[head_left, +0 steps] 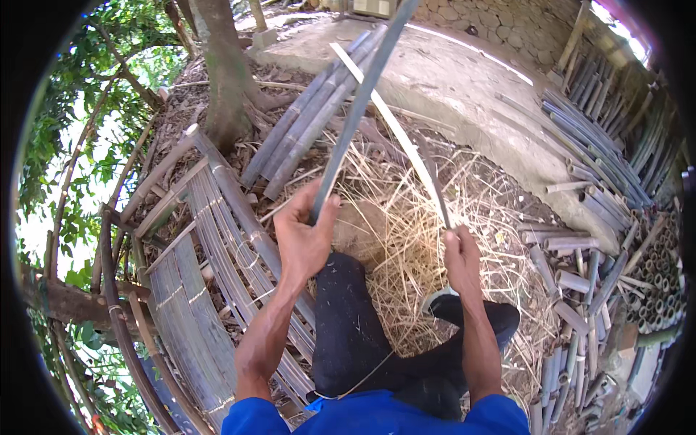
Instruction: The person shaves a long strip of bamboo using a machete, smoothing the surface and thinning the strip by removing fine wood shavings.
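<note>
A seated person holds a long bamboo strip and a knife above a litter of shavings.

The left hand (304, 232), forearm raised from the lower edge, is closed around a grey-green bamboo strip (359, 101) that runs up and away past the picture's top. The right hand (462, 254) is fisted on the handle of a knife (437, 190), blade pointing up beside a pale split sliver (384, 119) (whether blade and sliver touch cannot be told). Both hands sit over dark-trousered knees (348, 319); pale shavings (406, 239) cover the ground, with cut bamboo poles (304, 119) behind.
</note>
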A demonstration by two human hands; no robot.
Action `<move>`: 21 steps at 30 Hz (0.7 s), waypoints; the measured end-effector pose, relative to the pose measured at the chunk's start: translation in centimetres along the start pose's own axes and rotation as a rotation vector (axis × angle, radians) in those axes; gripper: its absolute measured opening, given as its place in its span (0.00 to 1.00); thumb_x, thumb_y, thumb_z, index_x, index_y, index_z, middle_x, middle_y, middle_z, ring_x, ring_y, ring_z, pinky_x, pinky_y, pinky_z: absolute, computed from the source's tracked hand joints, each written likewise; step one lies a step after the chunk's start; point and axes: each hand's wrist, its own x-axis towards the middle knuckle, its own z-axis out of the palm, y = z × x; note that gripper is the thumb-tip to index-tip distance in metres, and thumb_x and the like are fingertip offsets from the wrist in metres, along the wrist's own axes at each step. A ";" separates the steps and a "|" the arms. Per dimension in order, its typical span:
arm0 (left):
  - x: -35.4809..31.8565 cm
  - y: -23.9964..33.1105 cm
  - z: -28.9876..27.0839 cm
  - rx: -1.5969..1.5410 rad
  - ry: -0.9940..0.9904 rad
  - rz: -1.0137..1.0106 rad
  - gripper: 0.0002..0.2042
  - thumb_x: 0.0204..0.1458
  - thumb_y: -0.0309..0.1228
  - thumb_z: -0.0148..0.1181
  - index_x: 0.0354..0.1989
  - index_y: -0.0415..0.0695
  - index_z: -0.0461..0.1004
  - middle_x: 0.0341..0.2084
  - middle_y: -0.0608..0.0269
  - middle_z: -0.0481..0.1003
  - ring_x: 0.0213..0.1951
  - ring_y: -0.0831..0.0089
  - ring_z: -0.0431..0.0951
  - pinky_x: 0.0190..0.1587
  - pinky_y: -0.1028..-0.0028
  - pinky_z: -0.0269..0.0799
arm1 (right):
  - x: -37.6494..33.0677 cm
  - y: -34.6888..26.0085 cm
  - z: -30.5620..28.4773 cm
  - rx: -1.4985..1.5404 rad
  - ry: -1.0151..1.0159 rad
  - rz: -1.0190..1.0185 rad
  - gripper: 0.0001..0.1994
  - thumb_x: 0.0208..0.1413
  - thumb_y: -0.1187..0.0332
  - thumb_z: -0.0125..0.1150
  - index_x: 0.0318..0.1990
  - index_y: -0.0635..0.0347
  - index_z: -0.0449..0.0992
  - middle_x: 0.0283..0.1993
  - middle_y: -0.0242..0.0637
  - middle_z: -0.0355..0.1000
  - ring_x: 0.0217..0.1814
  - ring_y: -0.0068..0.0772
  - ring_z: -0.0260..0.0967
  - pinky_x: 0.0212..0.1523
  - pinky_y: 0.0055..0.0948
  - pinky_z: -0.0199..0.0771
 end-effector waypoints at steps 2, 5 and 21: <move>-2.2 0.8 0.5 -0.040 -0.121 -0.117 0.17 0.60 0.25 0.63 0.57 0.35 0.77 0.25 0.76 0.74 0.26 0.89 0.67 0.27 0.81 0.61 | 0.1 -2.0 1.1 -0.130 -0.029 -0.081 0.18 0.65 0.54 0.60 0.33 0.61 0.73 0.20 0.36 0.68 0.23 0.24 0.62 0.26 0.33 0.63; -4.9 -0.2 1.2 -0.090 -0.220 -0.253 0.17 0.60 0.21 0.61 0.57 0.31 0.76 0.40 0.67 0.81 0.37 0.84 0.76 0.39 0.81 0.71 | -0.2 -3.2 2.1 -0.356 -0.103 -0.163 0.22 0.63 0.48 0.62 0.33 0.61 0.74 0.18 0.41 0.70 0.20 0.35 0.69 0.25 0.39 0.68; -9.6 -0.4 2.3 -0.108 -0.390 -0.391 0.09 0.60 0.22 0.60 0.47 0.32 0.80 0.35 0.71 0.79 0.37 0.85 0.72 0.40 0.79 0.68 | -3.0 -4.2 1.5 -0.533 -0.261 -0.283 0.31 0.54 0.33 0.61 0.31 0.57 0.78 0.18 0.43 0.73 0.21 0.48 0.76 0.25 0.45 0.76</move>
